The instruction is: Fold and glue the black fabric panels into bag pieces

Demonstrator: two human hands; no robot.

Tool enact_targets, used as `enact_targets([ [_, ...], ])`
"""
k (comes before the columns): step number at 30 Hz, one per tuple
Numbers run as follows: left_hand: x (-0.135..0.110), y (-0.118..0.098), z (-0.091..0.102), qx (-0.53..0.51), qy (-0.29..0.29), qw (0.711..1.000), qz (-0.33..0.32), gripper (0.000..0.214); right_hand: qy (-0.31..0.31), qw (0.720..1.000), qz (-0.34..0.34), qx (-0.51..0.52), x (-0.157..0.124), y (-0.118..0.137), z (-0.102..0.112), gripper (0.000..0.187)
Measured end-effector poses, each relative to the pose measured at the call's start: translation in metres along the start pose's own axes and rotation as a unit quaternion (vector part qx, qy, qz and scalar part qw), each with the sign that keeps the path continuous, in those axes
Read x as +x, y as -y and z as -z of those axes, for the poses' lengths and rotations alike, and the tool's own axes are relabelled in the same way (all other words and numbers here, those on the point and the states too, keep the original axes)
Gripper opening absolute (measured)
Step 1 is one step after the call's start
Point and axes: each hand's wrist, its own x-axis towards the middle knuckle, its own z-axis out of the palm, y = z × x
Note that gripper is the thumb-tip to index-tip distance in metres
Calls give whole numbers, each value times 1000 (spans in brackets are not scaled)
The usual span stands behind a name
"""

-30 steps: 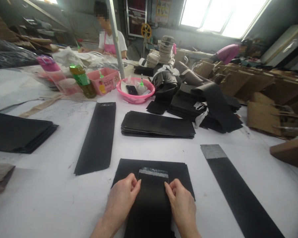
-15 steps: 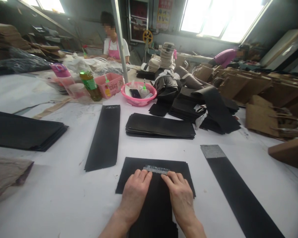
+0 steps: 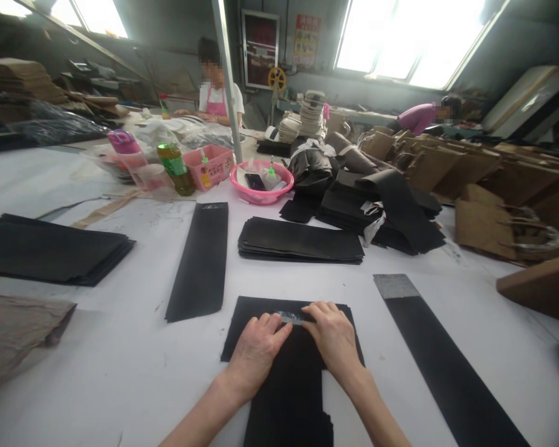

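Observation:
A long black strip runs away from me across a wider black sheet. At its far end is a shiny greyish band, partly covered by my fingers. My left hand is closed on the left corner of that end, thumb on the near side of the band and bent fingers beside it. Opposite, my right hand pinches the right corner, its fingers reaching over the band's far edge. The undersides of both grips are hidden.
Black strips with grey ends lie at left and right. Beyond are a stack of black pieces, a pink basin and brown paper bags. Another stack sits far left. Two people work farther back.
My right hand's fingers have moved forward over the band's far edge. My left hand has shifted slightly right, its thumb now stretched along the band. The view has tilted up slightly.

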Motion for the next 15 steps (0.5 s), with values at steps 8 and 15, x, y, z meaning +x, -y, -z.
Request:
enact_targets([
  [8, 14, 7, 3, -87, -6, 996, 18, 18, 58, 997, 38, -18, 21, 3, -5, 14],
  [15, 27, 14, 10, -34, -15, 999, -13, 34, 64, 997, 48, 1, 21, 1, -1, 12],
])
